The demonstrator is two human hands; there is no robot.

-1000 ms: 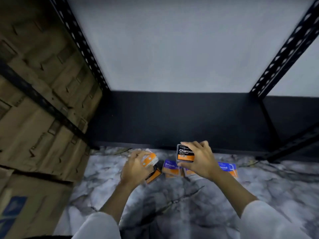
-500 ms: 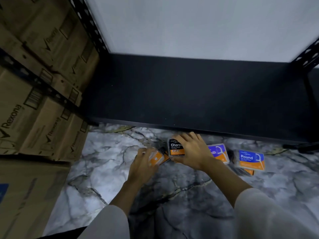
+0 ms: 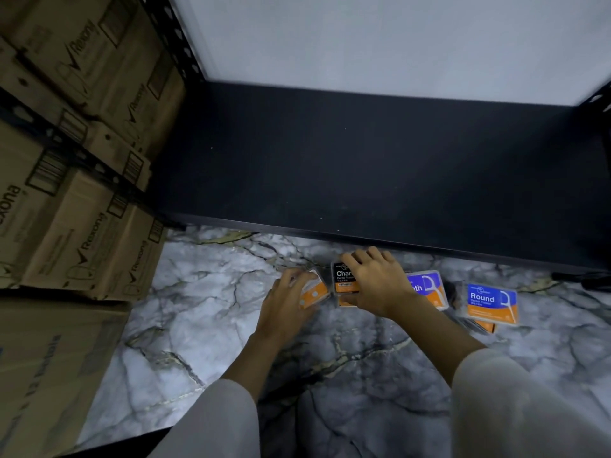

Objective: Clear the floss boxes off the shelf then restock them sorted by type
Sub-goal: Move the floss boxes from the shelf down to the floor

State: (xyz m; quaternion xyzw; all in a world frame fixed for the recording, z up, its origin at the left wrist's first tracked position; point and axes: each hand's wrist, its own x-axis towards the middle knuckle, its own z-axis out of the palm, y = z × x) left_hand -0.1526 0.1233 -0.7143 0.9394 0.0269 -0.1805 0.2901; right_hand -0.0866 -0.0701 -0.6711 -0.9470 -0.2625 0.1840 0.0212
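Note:
Floss boxes lie on the marble floor [image 3: 205, 325] in front of the black shelf [image 3: 363, 160], which carries nothing. My left hand [image 3: 286, 302] grips an orange-backed floss box [image 3: 314, 290]. My right hand [image 3: 377, 282] holds a black Charcoal floss box [image 3: 342, 279] by its right side, low over another orange-edged box [image 3: 345, 302]. To the right lie a purple Smooth box [image 3: 428, 287], partly hidden by my right hand, and a blue Round box [image 3: 492, 304] stacked on another box [image 3: 484, 325].
Brown cardboard cartons [image 3: 66, 160] are stacked at the left behind a black shelf upright [image 3: 178, 34]. A white wall [image 3: 396, 38] backs the shelf. A larger carton [image 3: 39, 375] stands at the near left.
The view tilted down and closer to the floor. My right hand brought the Charcoal box lower toward the floor pile, and my left hand stayed on the orange box beside it.

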